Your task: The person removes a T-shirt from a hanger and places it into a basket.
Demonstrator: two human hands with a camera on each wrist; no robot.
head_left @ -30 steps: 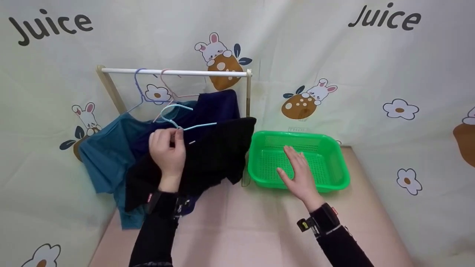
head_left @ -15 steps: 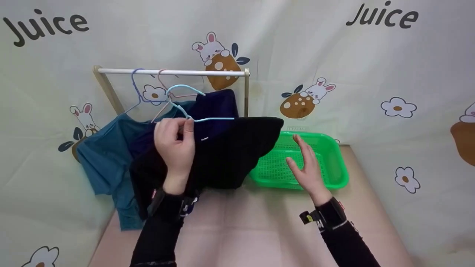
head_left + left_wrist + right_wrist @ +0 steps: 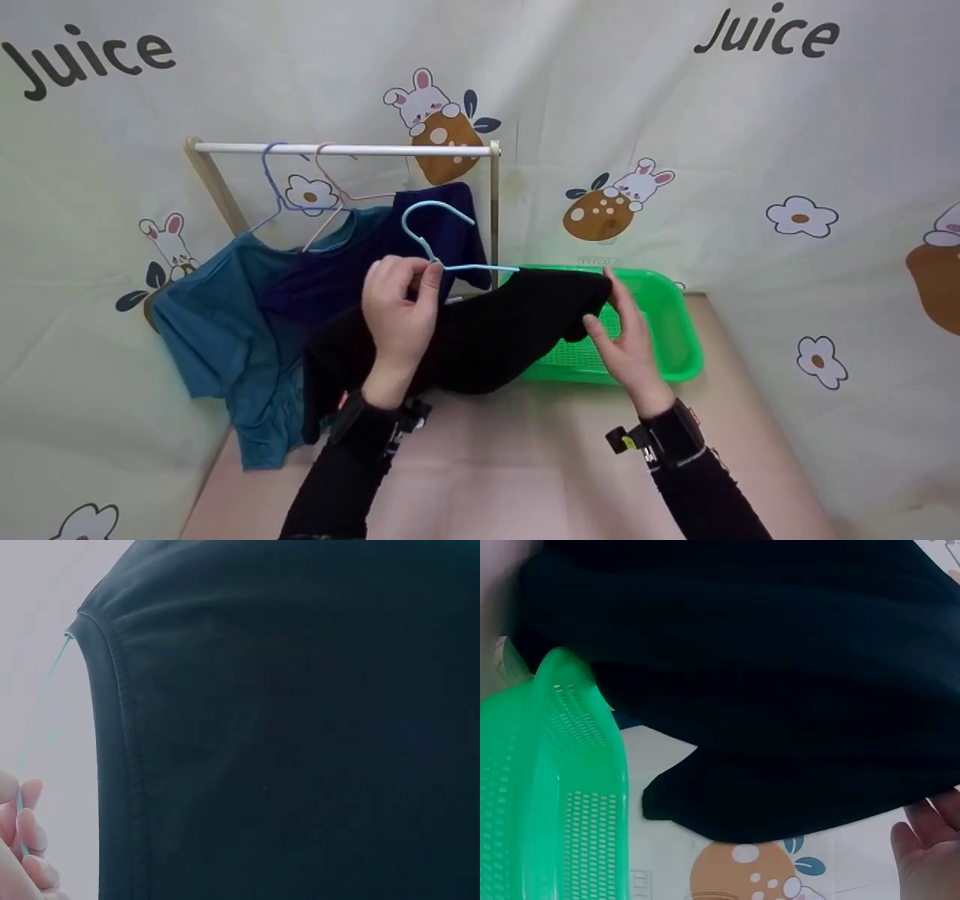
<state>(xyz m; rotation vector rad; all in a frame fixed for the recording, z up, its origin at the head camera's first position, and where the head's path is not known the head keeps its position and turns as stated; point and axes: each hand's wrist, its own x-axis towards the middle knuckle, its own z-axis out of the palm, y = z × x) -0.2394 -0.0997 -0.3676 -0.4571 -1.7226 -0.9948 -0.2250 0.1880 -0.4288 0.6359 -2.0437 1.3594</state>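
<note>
My left hand (image 3: 401, 322) pinches a light blue hanger (image 3: 427, 238) just under its hook. From the hanger drapes a black shirt (image 3: 495, 337), which fills most of the left wrist view, where the fingers (image 3: 30, 829) curl round the thin hanger wire. My right hand (image 3: 630, 337) is at the shirt's right shoulder end, fingertips touching the cloth and thumb held apart from the fingers. In the right wrist view, its fingers (image 3: 930, 829) meet the lower edge of the dark cloth.
A rack with a white bar (image 3: 390, 150) stands behind on the left. It carries a teal shirt (image 3: 217, 307) on a blue hanger and a navy shirt (image 3: 442, 217) on a pink one. A green basket (image 3: 686, 337) sits to the right, partly behind the black shirt.
My left hand has carried the hanger and black shirt rightward, away from the rack and over the basket's left part. My right hand has shifted slightly right and now touches the shirt's shoulder.
</note>
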